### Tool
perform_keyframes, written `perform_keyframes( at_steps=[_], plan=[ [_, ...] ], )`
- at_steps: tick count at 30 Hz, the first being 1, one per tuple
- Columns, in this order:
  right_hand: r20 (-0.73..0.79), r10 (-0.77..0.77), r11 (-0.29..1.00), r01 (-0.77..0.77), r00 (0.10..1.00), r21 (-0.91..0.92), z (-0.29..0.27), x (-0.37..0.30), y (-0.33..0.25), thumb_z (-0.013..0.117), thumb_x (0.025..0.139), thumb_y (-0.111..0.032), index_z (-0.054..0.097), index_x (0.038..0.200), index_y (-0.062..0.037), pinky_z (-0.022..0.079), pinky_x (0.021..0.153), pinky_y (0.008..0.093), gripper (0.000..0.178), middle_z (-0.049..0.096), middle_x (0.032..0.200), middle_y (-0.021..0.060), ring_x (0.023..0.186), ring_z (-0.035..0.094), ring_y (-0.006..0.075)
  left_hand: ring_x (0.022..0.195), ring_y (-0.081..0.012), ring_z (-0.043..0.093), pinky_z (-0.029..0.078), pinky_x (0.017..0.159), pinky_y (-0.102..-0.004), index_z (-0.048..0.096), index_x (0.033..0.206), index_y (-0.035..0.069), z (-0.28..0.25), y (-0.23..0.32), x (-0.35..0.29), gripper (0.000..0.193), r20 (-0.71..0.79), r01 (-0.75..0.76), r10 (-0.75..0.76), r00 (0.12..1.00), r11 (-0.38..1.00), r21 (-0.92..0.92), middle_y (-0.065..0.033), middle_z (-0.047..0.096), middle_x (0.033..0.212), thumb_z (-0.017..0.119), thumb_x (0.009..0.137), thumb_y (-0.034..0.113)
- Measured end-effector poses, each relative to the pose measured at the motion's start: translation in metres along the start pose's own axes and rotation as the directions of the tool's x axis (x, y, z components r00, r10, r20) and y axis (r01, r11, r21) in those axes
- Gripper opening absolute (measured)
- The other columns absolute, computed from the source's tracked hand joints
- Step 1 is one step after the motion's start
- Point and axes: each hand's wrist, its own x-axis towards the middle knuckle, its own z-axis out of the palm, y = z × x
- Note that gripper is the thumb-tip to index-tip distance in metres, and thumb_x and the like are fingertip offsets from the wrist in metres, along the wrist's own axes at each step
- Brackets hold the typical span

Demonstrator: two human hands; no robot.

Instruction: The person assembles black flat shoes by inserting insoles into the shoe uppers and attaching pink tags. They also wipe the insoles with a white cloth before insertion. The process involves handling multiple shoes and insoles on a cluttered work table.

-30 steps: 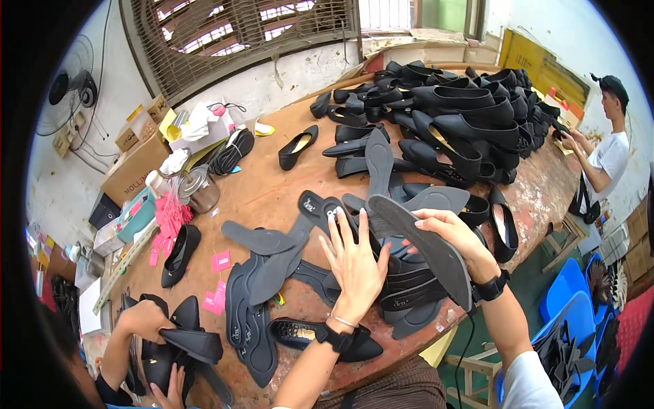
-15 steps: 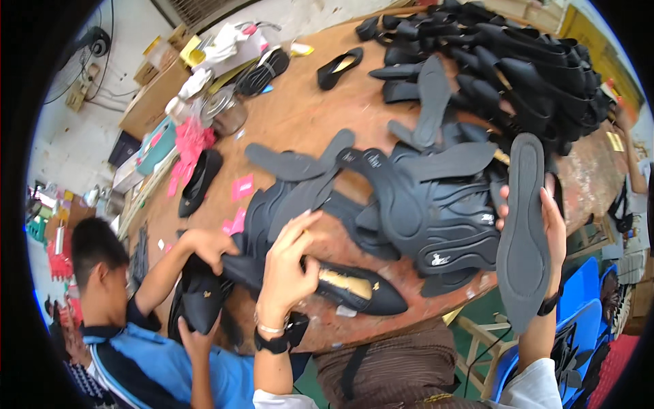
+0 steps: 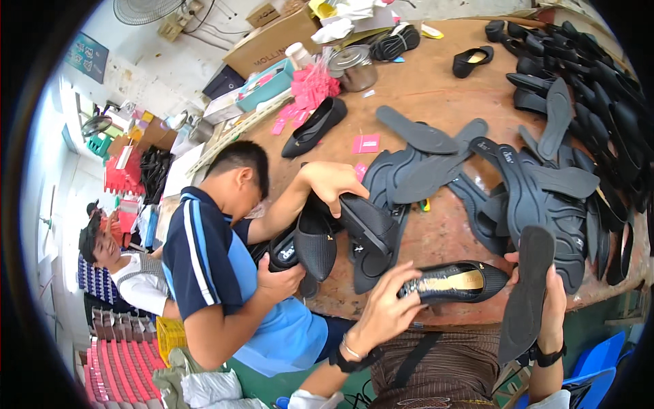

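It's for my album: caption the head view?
Left hand at a black shoe, right hand holding a dark insole.

Left hand (image 3: 383,308) now gripping shoe (image 3: 490,281), view turned left

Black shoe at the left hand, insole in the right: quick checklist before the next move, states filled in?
1. Insole held: ok, in the right hand, standing lengthwise.
2. Black shoe opening exposed: ok, gold-coloured interior shows.
3. Left hand on shoe: ok, fingers at the heel end; firmness of grip cannot tell.
4. Insole matches shoe's size and side: cannot tell.
5. Insole's far face: cannot tell, turned away from the camera.
6. Co-worker's hands clear: ok, on other shoes.
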Motion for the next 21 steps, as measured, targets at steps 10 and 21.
perform_keyframes(
  at_steps=[10,21],
  plan=[
    [0.555,-0.187,0.305,0.585,0.811,-0.752,0.054,-0.005,0.038,0.078,0.065,-0.010,0.075,0.105,-0.0102,0.039,0.099,0.0515,0.040,0.062,0.123,0.0101,0.109,0.055,0.0319,0.132,-0.0414,0.048,0.044,0.107,-0.0482,0.064,0.117,0.006,0.036,-0.009,-0.077,0.052,-0.117,0.282,-0.279,0.953,0.960,0.005,-0.0219,0.043,0.146,0.085,0.070,0.011],
    [0.646,-0.153,0.434,0.638,0.748,-0.636,0.081,0.020,0.109,0.074,0.064,-0.012,0.076,0.100,-0.0088,0.039,0.102,0.0432,0.036,0.064,0.119,0.0070,0.113,0.057,0.0241,0.126,-0.0392,0.053,0.046,0.105,-0.0489,0.020,0.152,0.004,0.063,-0.029,-0.091,0.121,-0.247,0.265,-0.306,0.920,0.946,-0.186,-0.0269,0.041,0.145,0.096,0.062,0.031]
  ],
)
